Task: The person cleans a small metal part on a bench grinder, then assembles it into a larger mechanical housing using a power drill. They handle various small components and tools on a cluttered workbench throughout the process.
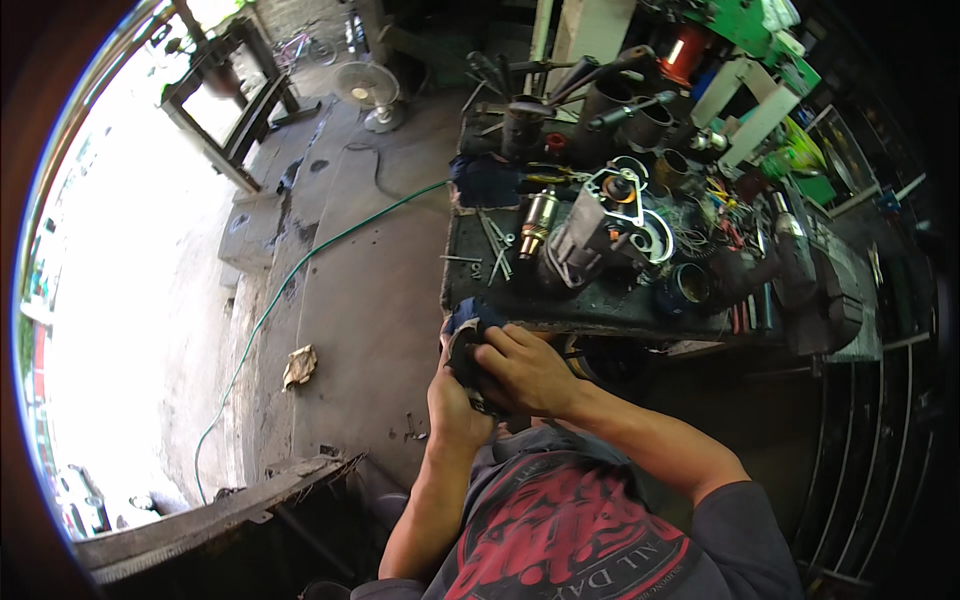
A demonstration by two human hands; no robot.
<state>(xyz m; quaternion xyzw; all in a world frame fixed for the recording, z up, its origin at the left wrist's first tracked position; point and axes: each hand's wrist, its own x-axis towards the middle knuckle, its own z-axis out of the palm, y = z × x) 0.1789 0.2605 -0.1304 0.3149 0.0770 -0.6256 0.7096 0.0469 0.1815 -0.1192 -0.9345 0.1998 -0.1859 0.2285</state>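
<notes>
Right at the grip now: both hands close together just below the near edge of the workbench (600,318). The right hand (528,372) is curled over the top of a small dark part (468,362) wrapped in a bluish rag (470,320), fingers closed down on it. The left hand (452,400) cups the same bundle from underneath, thumb side up, gripping it too. What the part itself is, I cannot tell; the cloth and fingers hide most of it. It sits held in the air in front of the person's chest, above a grey shirt with a red print (560,530).

Moving outward, the bench is crowded. A starter-type motor housing (590,235) lies near the middle, with a copper-wound armature (538,222) just beside it on the left and loose bolts (495,250) scattered nearer the bench's left end. Dark metal cylinders (610,105) stand at the back.

Off to the left, a green hose (300,262) snakes over the concrete floor, a crumpled rag (299,365) lies near it, and a pedestal fan (370,92) stands well away.
</notes>
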